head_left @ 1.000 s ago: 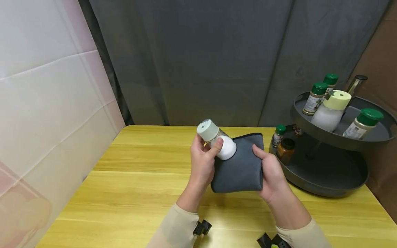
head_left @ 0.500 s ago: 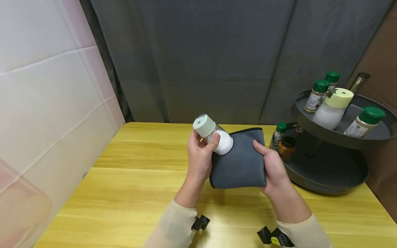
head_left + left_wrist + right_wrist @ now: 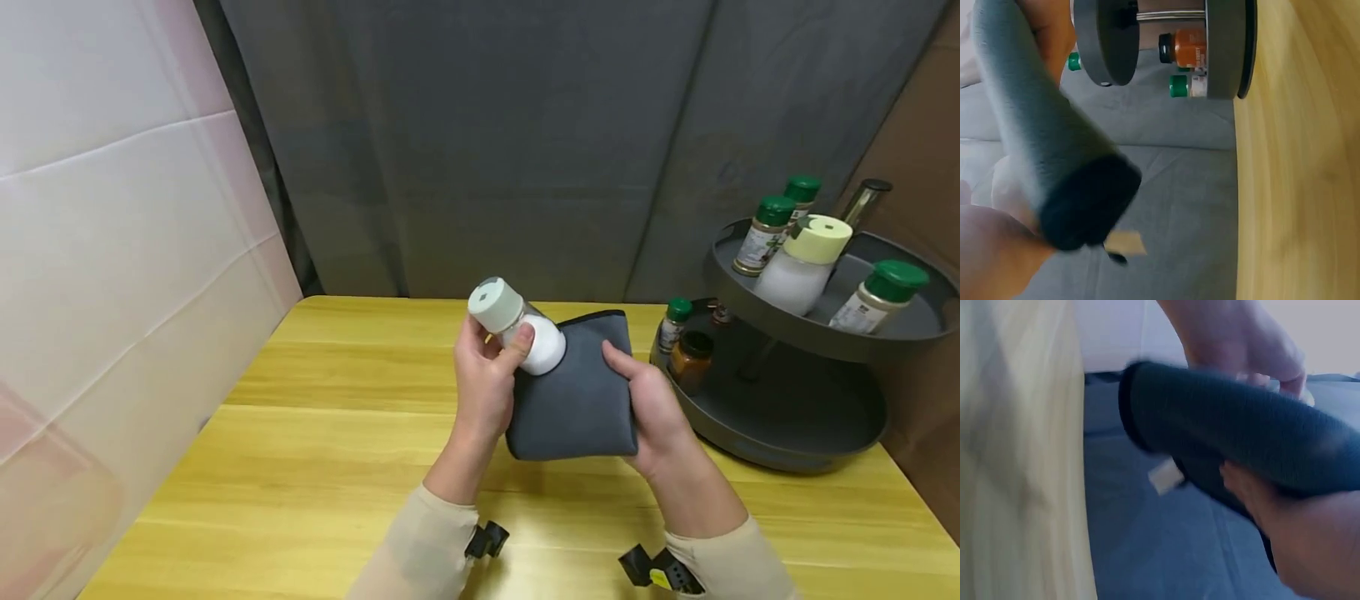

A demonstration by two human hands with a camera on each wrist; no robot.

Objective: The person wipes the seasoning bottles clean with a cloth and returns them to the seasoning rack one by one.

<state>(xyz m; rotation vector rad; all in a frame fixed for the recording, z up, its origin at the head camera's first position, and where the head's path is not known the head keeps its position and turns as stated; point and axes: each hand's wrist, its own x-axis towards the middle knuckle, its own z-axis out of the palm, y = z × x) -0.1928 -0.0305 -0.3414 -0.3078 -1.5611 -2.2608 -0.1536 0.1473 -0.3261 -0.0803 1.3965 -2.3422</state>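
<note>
My left hand (image 3: 483, 387) holds a clear shaker jar (image 3: 542, 343) of white contents, thumb across its side, its pale mint cap (image 3: 496, 305) tilted up to the left. Against the jar's base lies a folded dark grey cloth (image 3: 576, 400) with black edging. My right hand (image 3: 658, 417) grips the cloth's right side, thumb on top and fingers underneath. Both wrist views show the folded cloth edge-on, thick and rounded, with a small pale tag (image 3: 1166, 476) hanging below it. In the left wrist view the cloth (image 3: 1041, 144) covers most of the jar.
At the right stands a two-tier dark grey turntable rack (image 3: 787, 450). Its upper tier bears several green-capped spice jars (image 3: 862, 300) and a yellow-capped white shaker (image 3: 802, 267). An orange-brown jar (image 3: 691, 360) and a small green-capped jar (image 3: 672, 325) stand on the lower tier.
Over the last second, the jar and cloth have shifted slightly up and left in the head view. Lately the right hand and the cloth's right edge have moved a little left.
</note>
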